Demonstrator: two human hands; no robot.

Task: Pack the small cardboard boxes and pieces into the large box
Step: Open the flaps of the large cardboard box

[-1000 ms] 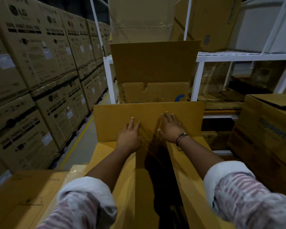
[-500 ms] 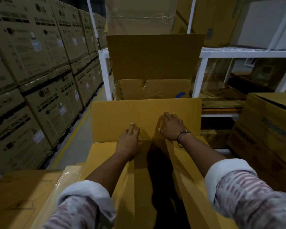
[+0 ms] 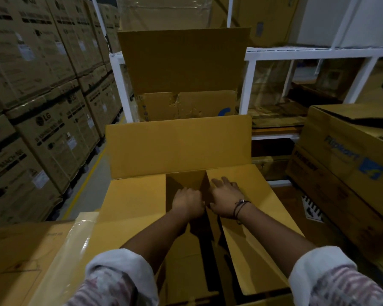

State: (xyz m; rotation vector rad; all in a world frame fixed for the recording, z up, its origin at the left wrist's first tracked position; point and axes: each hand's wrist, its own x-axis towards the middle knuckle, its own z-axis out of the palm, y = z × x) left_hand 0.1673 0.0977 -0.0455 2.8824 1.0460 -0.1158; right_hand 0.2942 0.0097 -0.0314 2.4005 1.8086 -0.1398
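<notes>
Along the left side, tall stacked cartons point(image 3: 42, 102) with dark print, row behind row, going deep into the aisle. Behind and to the right, a white rack point(image 3: 250, 85) with more brown goods on its shelves.

In the middle, directly under the camera, the large box point(image 3: 119, 239), open at the top. Far flap point(image 3: 177, 146) standing upright. Left flap point(image 3: 133, 202) and right flap point(image 3: 252, 195) folded inward and lying nearly flat, with a dark gap between them. Inside the gap, only brown cardboard and shadow to make out.

Just behind the far flap, against the rack, an open carton point(image 3: 181, 62) with 1 tall flap raised. To the right, printed cartons point(image 3: 349, 155) with a blue logo, stacked. At the lower left, touching the large box, a wrapped carton point(image 3: 20, 261) under shiny clear film. Between the stacked cartons and the large box, grey floor point(image 3: 84, 191) with a yellow line.

The 2 hands over the gap, very close to each other. Left hand point(image 3: 187, 200) reaching down into the gap, back upward, fingers bent down and hidden; cannot tell whether pinching anything. Right hand point(image 3: 224, 196) resting on the inner edge of the right flap, fingers spread and straight on the cardboard. On the right wrist, a thin dark wristband point(image 3: 241, 206).
</notes>
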